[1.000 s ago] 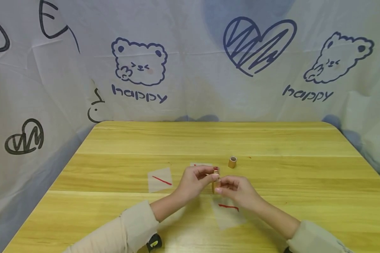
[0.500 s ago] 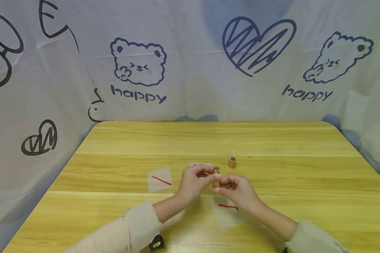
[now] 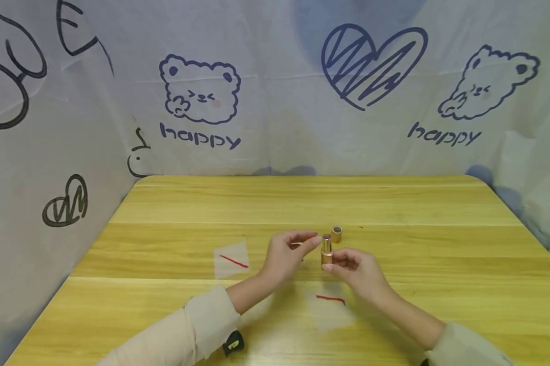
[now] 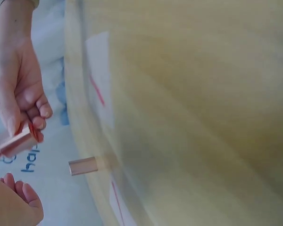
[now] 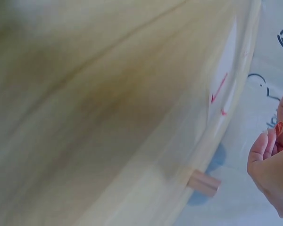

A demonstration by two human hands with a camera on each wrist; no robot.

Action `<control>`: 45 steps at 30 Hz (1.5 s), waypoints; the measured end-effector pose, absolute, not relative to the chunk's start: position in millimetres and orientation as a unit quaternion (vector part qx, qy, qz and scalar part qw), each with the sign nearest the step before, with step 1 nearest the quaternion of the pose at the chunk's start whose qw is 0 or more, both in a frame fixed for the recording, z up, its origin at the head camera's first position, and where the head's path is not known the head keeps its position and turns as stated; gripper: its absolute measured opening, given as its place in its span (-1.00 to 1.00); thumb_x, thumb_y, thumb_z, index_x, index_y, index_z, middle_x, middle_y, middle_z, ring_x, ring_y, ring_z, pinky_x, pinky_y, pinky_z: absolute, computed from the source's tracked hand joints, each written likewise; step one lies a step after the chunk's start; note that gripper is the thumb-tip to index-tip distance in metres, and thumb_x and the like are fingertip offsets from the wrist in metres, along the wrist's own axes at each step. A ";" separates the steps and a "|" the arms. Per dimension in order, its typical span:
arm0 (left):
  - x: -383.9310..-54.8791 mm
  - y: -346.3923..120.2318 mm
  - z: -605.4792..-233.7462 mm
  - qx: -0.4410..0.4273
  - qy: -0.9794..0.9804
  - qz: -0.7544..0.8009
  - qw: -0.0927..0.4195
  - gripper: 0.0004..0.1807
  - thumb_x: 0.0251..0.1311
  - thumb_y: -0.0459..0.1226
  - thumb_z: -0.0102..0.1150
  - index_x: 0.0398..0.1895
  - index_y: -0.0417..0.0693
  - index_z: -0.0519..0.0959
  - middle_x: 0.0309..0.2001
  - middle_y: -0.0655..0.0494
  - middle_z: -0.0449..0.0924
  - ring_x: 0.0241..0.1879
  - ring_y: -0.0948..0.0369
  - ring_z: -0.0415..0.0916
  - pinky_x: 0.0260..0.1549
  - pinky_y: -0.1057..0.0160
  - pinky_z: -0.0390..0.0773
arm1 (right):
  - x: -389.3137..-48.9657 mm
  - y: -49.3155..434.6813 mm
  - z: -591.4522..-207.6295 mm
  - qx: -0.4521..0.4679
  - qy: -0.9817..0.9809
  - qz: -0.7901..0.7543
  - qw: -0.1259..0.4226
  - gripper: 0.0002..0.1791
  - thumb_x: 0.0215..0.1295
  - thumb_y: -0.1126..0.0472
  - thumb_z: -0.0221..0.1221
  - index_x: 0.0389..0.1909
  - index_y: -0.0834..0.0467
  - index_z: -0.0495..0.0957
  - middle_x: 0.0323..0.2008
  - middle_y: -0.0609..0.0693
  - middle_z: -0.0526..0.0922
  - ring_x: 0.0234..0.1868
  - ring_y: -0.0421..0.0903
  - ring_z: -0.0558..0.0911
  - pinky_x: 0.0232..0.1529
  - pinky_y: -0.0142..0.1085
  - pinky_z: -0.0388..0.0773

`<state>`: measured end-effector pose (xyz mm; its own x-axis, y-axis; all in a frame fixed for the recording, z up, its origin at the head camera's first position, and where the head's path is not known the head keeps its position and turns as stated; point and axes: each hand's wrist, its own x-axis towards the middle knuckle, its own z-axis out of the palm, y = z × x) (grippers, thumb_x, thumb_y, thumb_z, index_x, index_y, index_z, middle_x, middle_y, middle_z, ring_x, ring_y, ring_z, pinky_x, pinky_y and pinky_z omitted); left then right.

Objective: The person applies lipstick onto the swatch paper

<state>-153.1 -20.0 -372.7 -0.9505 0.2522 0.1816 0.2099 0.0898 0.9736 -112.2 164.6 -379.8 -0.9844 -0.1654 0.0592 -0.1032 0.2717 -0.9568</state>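
My right hand pinches the lower part of a gold lipstick between thumb and fingers, holding it upright over the table. Its narrower shiny inner tube points up, with a dark reddish top. In the left wrist view the lipstick shows a red patch at its base. Just left of the tube, my left hand has thumb and forefinger apart, nothing between them. Behind the lipstick stands its gold cap, open end up.
A paper square with a red stroke lies to the left on the wooden table. Another paper square with a red stroke lies nearer the front. A third, in the right wrist view, is marked too. A printed cloth hangs behind.
The red tip at the lipstick's top has sunk into the tube. My left hand has let go of it, and my right hand has carried the lipstick slightly right.
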 end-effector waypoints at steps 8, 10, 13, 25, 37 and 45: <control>-171.2 -11.5 -372.1 0.150 0.732 0.665 -0.025 -0.74 0.44 -0.37 0.26 0.01 -0.45 0.68 -0.01 -0.28 0.74 0.03 -0.12 0.69 0.00 0.15 0.71 | -118.3 179.8 -368.6 -0.069 0.824 -0.562 -0.020 -0.78 0.38 0.43 0.30 -0.06 0.52 0.64 -0.14 0.29 0.77 -0.27 -0.33 0.67 -0.18 -0.44 0.67; -175.5 -7.6 -371.6 0.143 0.729 0.669 -0.030 -0.74 0.43 -0.37 0.27 0.01 -0.46 0.68 0.00 -0.28 0.74 0.03 -0.12 0.69 0.02 0.14 0.71 | -119.8 183.2 -365.9 -0.057 0.825 -0.561 -0.026 -0.76 0.39 0.41 0.31 -0.04 0.52 0.64 -0.12 0.28 0.77 -0.27 -0.35 0.66 -0.17 -0.42 0.68; -182.7 -1.4 -370.4 0.138 0.729 0.670 -0.037 -0.74 0.41 -0.38 0.28 0.01 -0.45 0.68 0.01 -0.28 0.73 0.04 -0.13 0.68 0.03 0.13 0.70 | -121.5 188.4 -362.7 -0.043 0.828 -0.558 -0.033 -0.73 0.40 0.39 0.31 -0.01 0.51 0.63 -0.13 0.23 0.77 -0.29 -0.35 0.65 -0.18 -0.42 0.67; -203.6 17.2 -382.8 0.131 0.749 0.650 0.001 -0.59 0.35 -0.37 0.37 0.17 -0.47 0.60 0.18 -0.32 0.64 0.17 -0.16 0.61 0.10 0.15 0.68 | -125.7 202.0 -363.2 -0.031 0.817 -0.573 -0.046 -0.71 0.40 0.40 0.30 0.03 0.52 0.62 -0.24 -0.05 0.76 -0.30 -0.30 0.64 -0.22 -0.45 0.64; -210.6 30.4 -397.8 0.115 0.785 0.604 0.072 -0.51 0.29 -0.36 0.43 0.22 -0.45 0.57 0.21 -0.28 0.63 0.23 -0.15 0.59 0.16 0.12 0.65 | -127.0 205.4 -365.2 -0.031 0.807 -0.587 -0.052 -0.71 0.41 0.40 0.29 0.02 0.55 0.60 -0.34 -0.27 0.68 -0.30 -0.33 0.61 -0.19 -0.45 0.64; -216.4 37.9 -401.2 0.115 0.804 0.577 0.090 -0.51 0.24 -0.40 0.45 0.20 -0.47 0.59 0.18 -0.29 0.65 0.22 -0.14 0.59 0.20 0.09 0.62 | -128.0 204.9 -363.5 -0.022 0.813 -0.581 -0.041 -0.69 0.44 0.37 0.28 0.06 0.53 0.59 -0.29 -0.21 0.70 -0.27 -0.32 0.61 -0.15 -0.46 0.64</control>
